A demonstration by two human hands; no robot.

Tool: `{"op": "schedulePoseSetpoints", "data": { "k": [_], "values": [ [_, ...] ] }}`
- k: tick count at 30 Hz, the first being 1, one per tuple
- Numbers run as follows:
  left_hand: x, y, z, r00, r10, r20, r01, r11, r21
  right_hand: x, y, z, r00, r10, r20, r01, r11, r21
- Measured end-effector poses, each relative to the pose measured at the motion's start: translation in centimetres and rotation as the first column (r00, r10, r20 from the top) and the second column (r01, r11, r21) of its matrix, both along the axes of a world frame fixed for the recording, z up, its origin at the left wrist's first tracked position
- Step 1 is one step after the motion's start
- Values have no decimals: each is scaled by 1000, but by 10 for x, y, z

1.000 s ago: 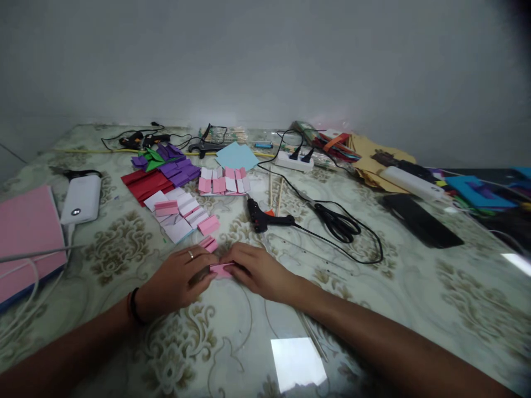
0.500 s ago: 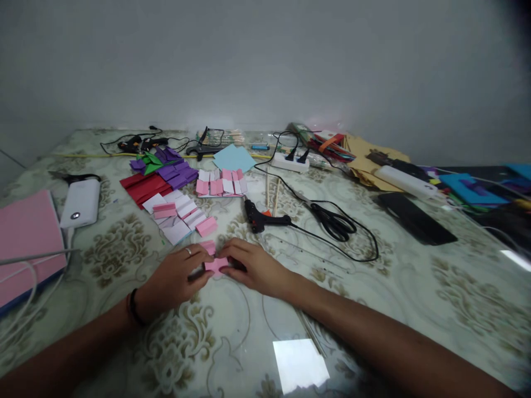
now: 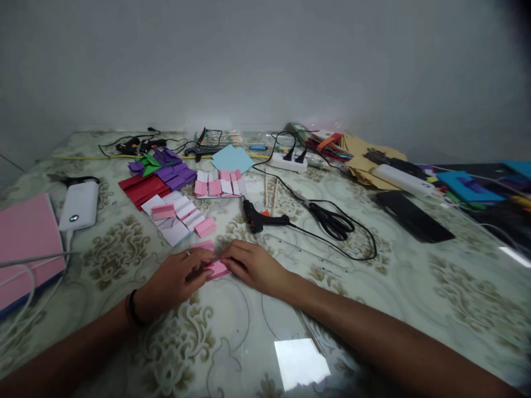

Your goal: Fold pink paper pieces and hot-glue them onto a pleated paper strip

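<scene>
A small folded piece of pink paper (image 3: 218, 270) lies on the table between my two hands. My left hand (image 3: 182, 273), with a ring and a dark wristband, pinches its left side. From the right, my right hand (image 3: 251, 265) has its fingers closed on the paper's other end. Another pink folded piece (image 3: 204, 245) lies just beyond the fingertips, partly hidden by the left hand. Further off are white and pink folded papers (image 3: 181, 214) and a second group of pink folded papers (image 3: 219, 183). A black glue gun (image 3: 263, 217) rests right of these.
Black scissors (image 3: 332, 218) and the glue gun's cable lie to the right, with a black phone (image 3: 415, 215) beyond. A white power strip (image 3: 288, 162) stands at the back. At left are a white power bank (image 3: 79, 205) and pink sheets (image 3: 29, 243). Red folded papers (image 3: 143, 190) lie back left.
The pink paper between my hands lay more opened out and now looks folded narrower. My right fingers have come down onto it. The view has shifted slightly.
</scene>
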State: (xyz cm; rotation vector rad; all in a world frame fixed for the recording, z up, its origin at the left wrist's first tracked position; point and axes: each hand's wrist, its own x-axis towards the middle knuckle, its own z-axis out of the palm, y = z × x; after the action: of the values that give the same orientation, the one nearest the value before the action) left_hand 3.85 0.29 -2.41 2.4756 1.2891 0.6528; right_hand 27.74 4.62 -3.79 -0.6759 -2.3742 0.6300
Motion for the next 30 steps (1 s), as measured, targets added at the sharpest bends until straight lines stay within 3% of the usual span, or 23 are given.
{"op": "schedulePoseSetpoints", "data": {
  "k": [6, 9, 12, 14, 17, 19, 25, 30],
  "values": [
    [-1, 0, -6, 997, -65, -42, 71, 985, 155, 3, 1, 12, 998, 29, -48, -30, 999, -23],
    [-3, 0, -7, 997, -56, -59, 65, 986, 154, 20, 17, 29, 994, -105, -11, 104, 994, -21],
    [-4, -1, -4, 997, -45, -70, 55, 987, 149, 44, 40, 42, 924, -343, 171, 349, 937, -6],
    [-4, -1, -1, 996, -48, -74, 58, 989, 139, 58, 53, 46, 836, -431, 340, 436, 898, 68],
    [-3, -2, 0, 995, -70, -71, 77, 991, 106, 69, 63, 45, 738, -409, 537, 432, 897, 89],
    [-3, -3, -1, 996, -78, -44, 82, 991, 105, 69, 64, 41, 711, -389, 586, 427, 901, 79],
    [-1, -5, -4, 998, -58, -17, 59, 988, 145, 68, 71, 29, 770, -393, 502, 442, 897, 23],
    [-1, -5, -2, 1000, -20, -14, 21, 997, 76, 73, 76, 29, 811, -503, 300, 516, 856, 41]
  ]
}}
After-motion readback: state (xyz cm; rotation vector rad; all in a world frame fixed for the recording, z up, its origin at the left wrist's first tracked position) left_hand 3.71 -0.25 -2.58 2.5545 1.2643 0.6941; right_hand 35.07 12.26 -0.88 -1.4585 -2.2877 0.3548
